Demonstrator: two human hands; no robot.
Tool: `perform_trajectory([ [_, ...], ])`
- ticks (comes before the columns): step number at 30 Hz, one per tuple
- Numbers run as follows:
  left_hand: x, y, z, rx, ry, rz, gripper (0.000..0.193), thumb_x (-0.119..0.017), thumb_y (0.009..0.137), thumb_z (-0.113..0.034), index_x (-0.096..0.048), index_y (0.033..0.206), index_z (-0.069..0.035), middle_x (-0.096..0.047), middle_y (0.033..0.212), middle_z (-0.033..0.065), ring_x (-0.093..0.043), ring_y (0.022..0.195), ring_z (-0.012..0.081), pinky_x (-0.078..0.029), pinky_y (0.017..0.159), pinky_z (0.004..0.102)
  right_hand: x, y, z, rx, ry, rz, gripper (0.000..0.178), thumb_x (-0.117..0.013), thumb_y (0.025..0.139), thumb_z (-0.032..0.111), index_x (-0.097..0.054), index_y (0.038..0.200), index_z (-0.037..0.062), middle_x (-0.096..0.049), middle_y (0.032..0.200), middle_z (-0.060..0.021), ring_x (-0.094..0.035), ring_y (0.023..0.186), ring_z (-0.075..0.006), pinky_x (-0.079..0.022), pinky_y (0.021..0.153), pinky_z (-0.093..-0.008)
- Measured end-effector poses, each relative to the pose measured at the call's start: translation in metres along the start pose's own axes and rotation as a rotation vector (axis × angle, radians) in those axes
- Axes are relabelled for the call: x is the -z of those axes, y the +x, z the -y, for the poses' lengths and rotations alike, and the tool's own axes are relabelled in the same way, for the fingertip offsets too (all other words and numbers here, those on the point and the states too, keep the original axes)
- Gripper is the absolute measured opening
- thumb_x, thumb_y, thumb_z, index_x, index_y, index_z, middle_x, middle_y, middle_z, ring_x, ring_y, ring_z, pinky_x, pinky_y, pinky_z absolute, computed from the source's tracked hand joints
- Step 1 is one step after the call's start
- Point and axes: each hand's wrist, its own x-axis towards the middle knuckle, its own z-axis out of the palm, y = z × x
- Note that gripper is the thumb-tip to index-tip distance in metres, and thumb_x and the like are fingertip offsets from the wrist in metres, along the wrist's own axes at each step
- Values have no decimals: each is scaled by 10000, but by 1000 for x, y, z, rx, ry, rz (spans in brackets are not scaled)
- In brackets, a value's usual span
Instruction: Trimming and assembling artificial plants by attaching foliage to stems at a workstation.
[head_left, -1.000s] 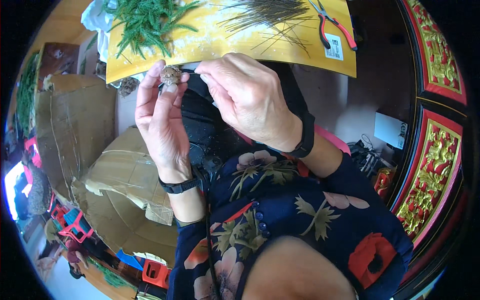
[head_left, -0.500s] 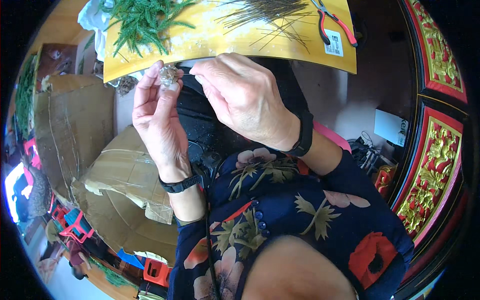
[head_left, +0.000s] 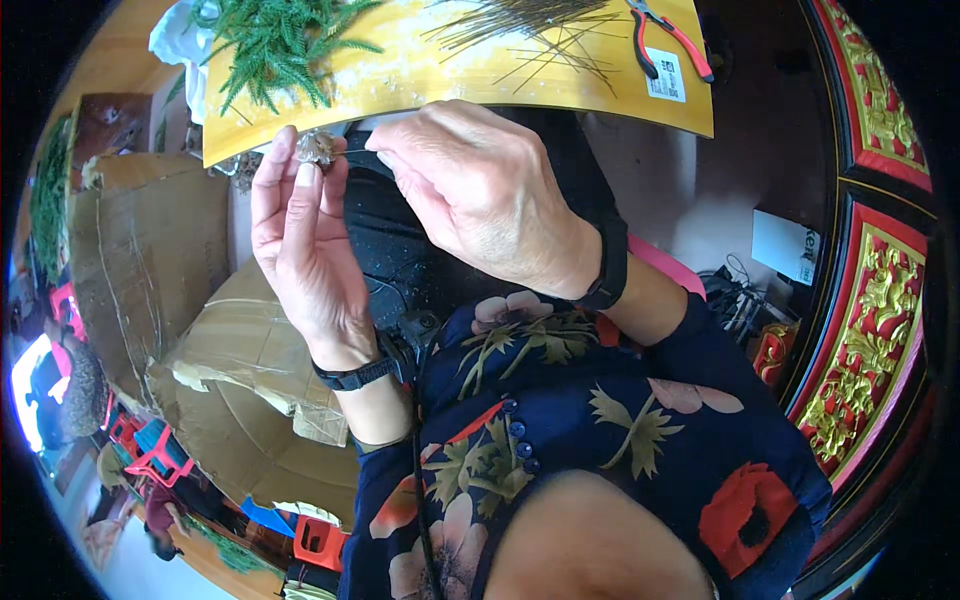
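Observation:
Between the fingertips and thumb of my left hand point(head_left: 315, 250) is a small brown pine cone point(head_left: 317, 147) with pale, frosted-looking scales. A thin wire point(head_left: 353, 151) runs from the cone to my right hand point(head_left: 480, 190), whose thumb and forefinger pinch its other end. Both hands are just off the near edge of a yellow board point(head_left: 400, 100). Past them on the board lie green artificial fir sprigs point(head_left: 275, 45) at left, a spread of dark wire stems point(head_left: 535, 25) in the middle, and red-and-black pliers point(head_left: 665, 40) at right.
Torn cardboard boxes point(head_left: 150, 260) stand to my left. Near the board's left edge is a white plastic bag point(head_left: 178, 50). A red and gold carved panel point(head_left: 865, 340) rises at right, with cables point(head_left: 735, 295) on the floor beside it. Another person point(head_left: 160, 515) is far off at lower left.
My left hand has shifted slightly left with the pine cone, which has turned in its fingers. My right hand has followed a little to the left, still pinching the wire.

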Motion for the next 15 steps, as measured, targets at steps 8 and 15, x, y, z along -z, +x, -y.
perform_trajectory([
  [8,-2,-1,0,-16,46,-29,365,-580,858,12,-500,1213,39,-590,1044,83,-591,975,175,-491,900,331,-2,-1,0,-6,20,0,150,-654,742,-15,-604,878,25,-594,733,-110,-602,668,-276,-487,572,-339],
  [15,-7,-3,1,-30,76,-37,396,-604,834,34,-507,1218,28,-589,1048,70,-589,969,156,-496,887,314,-4,-2,-3,-19,42,-15,137,-651,753,-16,-603,874,27,-613,740,-121,-615,660,-285,-492,568,-336],
])
